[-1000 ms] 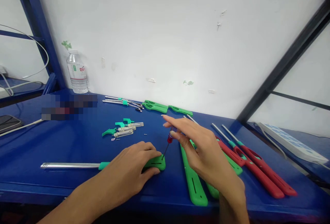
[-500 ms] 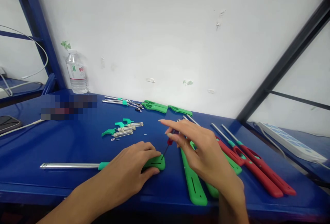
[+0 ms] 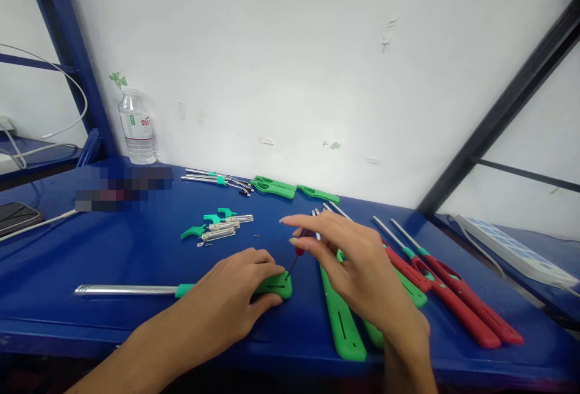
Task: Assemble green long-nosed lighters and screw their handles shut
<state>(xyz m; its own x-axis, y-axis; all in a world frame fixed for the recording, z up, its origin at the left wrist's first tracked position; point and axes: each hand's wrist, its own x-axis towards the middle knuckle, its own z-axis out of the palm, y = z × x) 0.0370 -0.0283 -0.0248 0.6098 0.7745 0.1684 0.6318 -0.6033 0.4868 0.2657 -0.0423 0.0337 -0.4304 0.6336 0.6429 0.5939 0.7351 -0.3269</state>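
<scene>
A green long-necked lighter lies on its side on the blue table, its silver tube pointing left. My left hand is wrapped over its handle and presses it down, hiding the trigger area. My right hand pinches a small screwdriver with a dark red handle. The screwdriver's thin tip meets the hole near the handle's end, and the shaft leans up to the right. The right index finger is stretched out above the grip.
Red lighters and green lighters lie right of my hands. Clear fuel tanks with green triggers lie left of centre. Behind are metal tubes, green handle shells, a water bottle; a power strip is far right.
My right fingers have shifted slightly around the screwdriver, whose tip stays at the hole. My left hand holds the lighter in the same place. The whole view has moved a touch.
</scene>
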